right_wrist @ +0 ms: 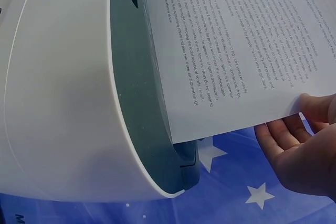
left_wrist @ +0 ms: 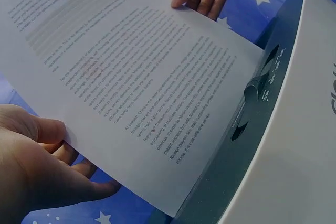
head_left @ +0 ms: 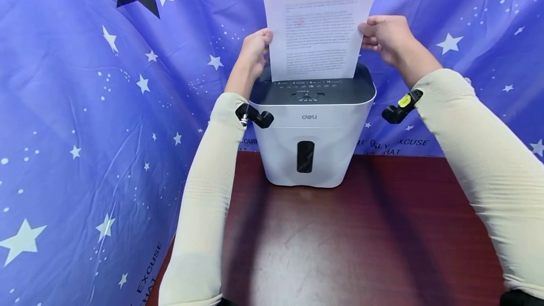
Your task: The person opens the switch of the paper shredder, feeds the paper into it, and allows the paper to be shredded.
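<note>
A person holds a sheet of paper [head_left: 316, 22] up straight with both hands. The paper is white and has lines of small print on it. Its bottom edge goes down into the slot on top of a paper shredder [head_left: 312, 131].

The left hand [head_left: 255, 51] grips the left edge of the paper. In the left wrist view, the thumb [left_wrist: 44, 129] lies on the printed side and the fingers curl behind the sheet. The right hand [head_left: 384, 37] grips the right edge at about the same height. In the right wrist view, its thumb [right_wrist: 317, 106] presses on the front and the fingers sit behind the sheet. So both hands pinch the paper, one on each side, just above the shredder.

The shredder is white with a dark grey top [head_left: 340, 89]. It has a row of small marks and buttons on the top, a word on the front, and a dark little window [head_left: 305, 156] lower down. It stands at the back of a dark red table [head_left: 340, 240].

Behind the table hangs a blue cloth [head_left: 85, 107] with white stars and a few big black stars. The person wears long pale sleeves [head_left: 204, 192], and a small black camera [head_left: 255, 116] is strapped on each wrist.
</note>
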Available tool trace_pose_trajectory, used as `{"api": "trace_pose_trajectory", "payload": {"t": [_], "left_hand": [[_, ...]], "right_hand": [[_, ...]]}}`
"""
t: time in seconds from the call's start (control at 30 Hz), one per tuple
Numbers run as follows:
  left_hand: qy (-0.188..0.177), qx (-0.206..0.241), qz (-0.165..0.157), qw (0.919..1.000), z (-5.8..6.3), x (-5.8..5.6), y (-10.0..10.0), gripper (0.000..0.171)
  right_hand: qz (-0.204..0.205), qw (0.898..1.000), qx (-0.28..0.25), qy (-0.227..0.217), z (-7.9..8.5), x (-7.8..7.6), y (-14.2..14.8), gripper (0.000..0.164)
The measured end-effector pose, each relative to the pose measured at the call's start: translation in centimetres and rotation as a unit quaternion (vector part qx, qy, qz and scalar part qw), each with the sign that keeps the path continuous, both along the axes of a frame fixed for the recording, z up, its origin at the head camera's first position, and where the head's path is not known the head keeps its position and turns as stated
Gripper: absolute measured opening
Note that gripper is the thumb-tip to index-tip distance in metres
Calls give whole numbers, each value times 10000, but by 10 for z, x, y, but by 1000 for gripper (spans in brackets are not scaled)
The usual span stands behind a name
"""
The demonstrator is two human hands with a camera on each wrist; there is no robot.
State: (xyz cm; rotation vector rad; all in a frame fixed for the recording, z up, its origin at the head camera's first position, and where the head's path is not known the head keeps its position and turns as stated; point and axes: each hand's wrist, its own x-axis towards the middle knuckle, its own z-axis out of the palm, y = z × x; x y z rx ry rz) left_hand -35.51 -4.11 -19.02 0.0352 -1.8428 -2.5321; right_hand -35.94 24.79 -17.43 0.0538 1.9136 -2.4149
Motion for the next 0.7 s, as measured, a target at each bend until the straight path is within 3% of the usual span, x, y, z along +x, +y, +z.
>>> {"api": "trace_pose_trajectory", "payload": {"t": [0.33, 0.47, 0.6, 0.7], "left_hand": [[-272, -36, 10, 9996, -6, -4, 4, 24], [-359, -71, 152, 9992, -8, -4, 5, 24], [-711, -293, 371, 9963, -7, -5, 4, 19], [-825, -430, 488, 9945, -6, -6, 5, 25]], "right_hand": [[72, 9989, 99, -459, -4, -2, 2, 25], [126, 9986, 187, -486, -5, -2, 1, 21], [240, 9988, 230, -368, -6, -3, -1, 20], [297, 9990, 180, -292, -6, -3, -1, 22]]}}
